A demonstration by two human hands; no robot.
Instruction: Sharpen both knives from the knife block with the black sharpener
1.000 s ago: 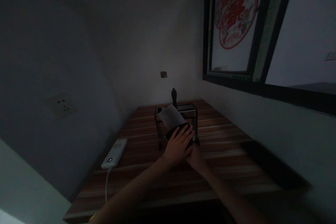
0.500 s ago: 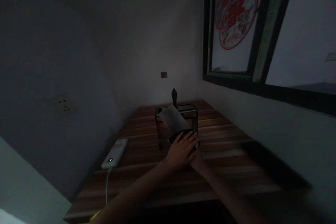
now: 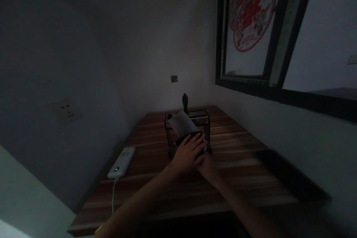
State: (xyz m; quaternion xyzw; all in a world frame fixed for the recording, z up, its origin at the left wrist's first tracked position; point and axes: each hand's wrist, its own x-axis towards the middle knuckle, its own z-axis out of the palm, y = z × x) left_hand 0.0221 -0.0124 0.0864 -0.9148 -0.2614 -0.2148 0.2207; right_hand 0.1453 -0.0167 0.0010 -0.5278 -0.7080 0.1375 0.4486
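My left hand [image 3: 189, 152] lies over a black cloth-like piece [image 3: 198, 151], its fingers slightly spread and pressed onto it. Beyond the black piece sticks out a flat, pale rectangular thing [image 3: 182, 123], shaped like a broad blade and tilted up to the left. Below and to the right, my right hand [image 3: 206, 165] is closed against the lower end. Its fingers are largely hidden behind the left hand, so what it grips does not show. Both hands are in front of a small dark-framed rack [image 3: 205, 116] on the wood-grain table [image 3: 231, 148].
A dark slim vase-shaped thing [image 3: 185, 102] stands at the rack. At the left is a white power bank [image 3: 122, 163] with a white cable [image 3: 113, 195]. A long black object [image 3: 291, 174] lies along the right edge. Walls close off the left, back and right; a framed window [image 3: 248, 78] is at right.
Both hands have shifted slightly left and up. The black piece sits farther along the pale thing, so a shorter length of it shows.
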